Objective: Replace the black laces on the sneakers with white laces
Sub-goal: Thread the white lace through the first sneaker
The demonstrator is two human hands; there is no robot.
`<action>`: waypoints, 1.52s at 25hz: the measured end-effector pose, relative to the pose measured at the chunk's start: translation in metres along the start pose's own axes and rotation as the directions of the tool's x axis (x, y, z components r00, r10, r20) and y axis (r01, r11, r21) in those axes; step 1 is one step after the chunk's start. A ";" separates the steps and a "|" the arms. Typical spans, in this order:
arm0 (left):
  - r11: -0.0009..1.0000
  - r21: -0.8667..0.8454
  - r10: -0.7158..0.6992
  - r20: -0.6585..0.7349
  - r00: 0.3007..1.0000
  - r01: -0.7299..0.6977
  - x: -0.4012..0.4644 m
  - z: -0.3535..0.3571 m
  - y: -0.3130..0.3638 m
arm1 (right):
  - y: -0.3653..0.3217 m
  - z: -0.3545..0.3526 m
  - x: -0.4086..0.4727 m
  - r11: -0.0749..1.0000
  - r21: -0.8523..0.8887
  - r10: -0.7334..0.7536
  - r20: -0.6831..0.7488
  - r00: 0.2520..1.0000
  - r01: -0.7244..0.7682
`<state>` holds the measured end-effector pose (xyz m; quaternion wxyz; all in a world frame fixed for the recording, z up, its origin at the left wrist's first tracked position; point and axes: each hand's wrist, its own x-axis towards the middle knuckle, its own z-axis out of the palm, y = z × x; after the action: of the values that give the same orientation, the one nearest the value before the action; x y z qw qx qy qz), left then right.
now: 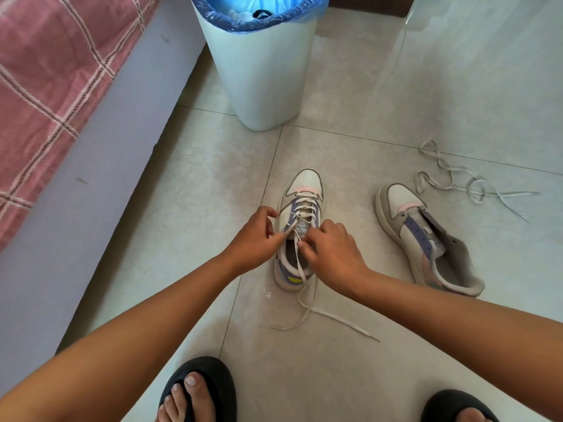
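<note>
Sneaker (300,226) on the floor tiles, white lace (300,208) crossed through most of its eyelets.

Left hand (254,236) pinches one strand by the tongue, right hand (330,254) pinches the other over the collar, loose ends trailing toward the person's sandals (210,379). Second sneaker (426,239) sits unlaced to the right, another white lace (469,181) tangled just beyond it. White bin (262,71) with blue liner stands behind, bed (45,86) off left.

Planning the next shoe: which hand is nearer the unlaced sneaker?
Right. The right hand works at the laced sneaker, beside the unlaced sneaker; the left hand is on the far side.
</note>
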<state>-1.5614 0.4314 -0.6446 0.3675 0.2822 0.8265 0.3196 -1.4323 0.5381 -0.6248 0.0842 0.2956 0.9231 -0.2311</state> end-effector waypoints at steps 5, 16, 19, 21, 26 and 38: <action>0.930 0.361 -0.108 0.078 0.991 0.072 -0.009 0.023 -0.005 | 0.003 -0.015 -0.013 0.938 -0.085 -0.344 -0.101 0.933 0.337; 0.744 0.594 0.508 -0.206 0.837 -0.305 -0.019 0.020 0.007 | -0.008 -0.017 -0.044 0.847 0.483 -0.347 0.187 0.919 0.222; 0.586 0.661 0.709 -0.137 0.692 -0.469 -0.022 0.009 0.001 | -0.001 -0.012 -0.027 0.896 0.443 -0.053 0.057 0.997 0.023; 0.581 0.631 0.691 -0.048 0.721 -0.515 -0.027 0.008 -0.003 | 0.004 -0.008 -0.015 0.955 0.292 0.047 0.058 0.997 -0.062; 0.779 0.514 0.447 -0.054 0.893 -0.359 -0.038 0.012 -0.003 | -0.006 -0.003 -0.002 0.917 0.367 0.074 0.233 0.970 -0.158; 0.788 0.590 0.241 -0.035 0.970 -0.175 -0.032 0.020 0.007 | 0.080 -0.060 -0.001 0.853 -0.425 -0.466 -0.362 0.808 0.302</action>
<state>-1.5259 0.4199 -0.6370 0.1804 0.4526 0.8670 0.1046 -1.3860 0.6238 -0.6018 -0.1312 0.1253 0.9834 -0.0015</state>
